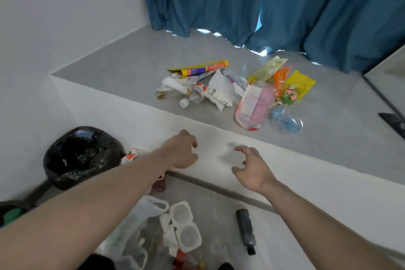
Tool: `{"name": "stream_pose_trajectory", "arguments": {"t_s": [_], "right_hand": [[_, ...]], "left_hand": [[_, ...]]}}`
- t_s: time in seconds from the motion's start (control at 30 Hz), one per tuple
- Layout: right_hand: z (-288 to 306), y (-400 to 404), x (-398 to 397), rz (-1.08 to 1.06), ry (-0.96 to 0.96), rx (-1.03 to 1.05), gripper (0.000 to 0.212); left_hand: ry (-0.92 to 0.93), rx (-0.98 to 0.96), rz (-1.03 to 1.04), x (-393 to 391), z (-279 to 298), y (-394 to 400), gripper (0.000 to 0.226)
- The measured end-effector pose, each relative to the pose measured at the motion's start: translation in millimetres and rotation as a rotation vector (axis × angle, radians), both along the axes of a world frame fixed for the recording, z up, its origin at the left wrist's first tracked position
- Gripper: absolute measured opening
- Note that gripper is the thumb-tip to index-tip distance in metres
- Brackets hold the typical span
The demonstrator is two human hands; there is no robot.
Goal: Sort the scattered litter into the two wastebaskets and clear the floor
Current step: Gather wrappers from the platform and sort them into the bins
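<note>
Nearest to the person, on the grey floor (219,204), lie a white plastic tray of joined round cups (183,226), a thin clear plastic bag (140,215) and a dark plastic bottle with a black cap (246,229). These look light; the tray is probably stiff enough to lift by one rim, the bag soft and slippery, better gathered in a fist, and the bottle easy to take around its body. Above them the left hand (183,151) and the right hand (252,169) hang in the air with fingers loosely curled, holding nothing. At the left stands a wastebasket lined with a black plastic bag (81,158). Farther away, on a raised grey platform (131,61), a pile of mixed paper and plastic packaging (230,90) waits, with a crumpled clear bottle (286,121); these probably crush easily, so a gentle pinch at an edge should do.
</note>
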State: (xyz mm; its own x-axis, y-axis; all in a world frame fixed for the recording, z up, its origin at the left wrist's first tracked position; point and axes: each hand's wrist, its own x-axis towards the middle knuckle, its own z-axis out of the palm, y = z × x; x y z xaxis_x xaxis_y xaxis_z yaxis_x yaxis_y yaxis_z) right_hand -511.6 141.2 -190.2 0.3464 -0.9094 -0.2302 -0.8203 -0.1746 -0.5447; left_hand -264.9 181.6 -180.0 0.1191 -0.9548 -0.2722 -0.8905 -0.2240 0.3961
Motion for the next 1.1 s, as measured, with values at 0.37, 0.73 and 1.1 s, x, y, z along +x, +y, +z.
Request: {"name": "stream_pose_trajectory", "arguments": {"t_s": [0.37, 0.73, 1.1], "right_hand": [[75, -157, -31, -0.263, -0.069, -0.378, 0.067], [17, -209, -83, -0.332, 0.152, -0.174, 0.092], [218, -142, -86, -0.321, 0.039, 0.176, 0.09]], "left_hand": [[0.027, -0.363, -0.049, -17, 73, -154, 0.04], [0.06, -0.086, -0.207, -70, 37, -215, 0.06], [0.193, 0.161, 0.112, -48, 220, -120, 0.048]]}}
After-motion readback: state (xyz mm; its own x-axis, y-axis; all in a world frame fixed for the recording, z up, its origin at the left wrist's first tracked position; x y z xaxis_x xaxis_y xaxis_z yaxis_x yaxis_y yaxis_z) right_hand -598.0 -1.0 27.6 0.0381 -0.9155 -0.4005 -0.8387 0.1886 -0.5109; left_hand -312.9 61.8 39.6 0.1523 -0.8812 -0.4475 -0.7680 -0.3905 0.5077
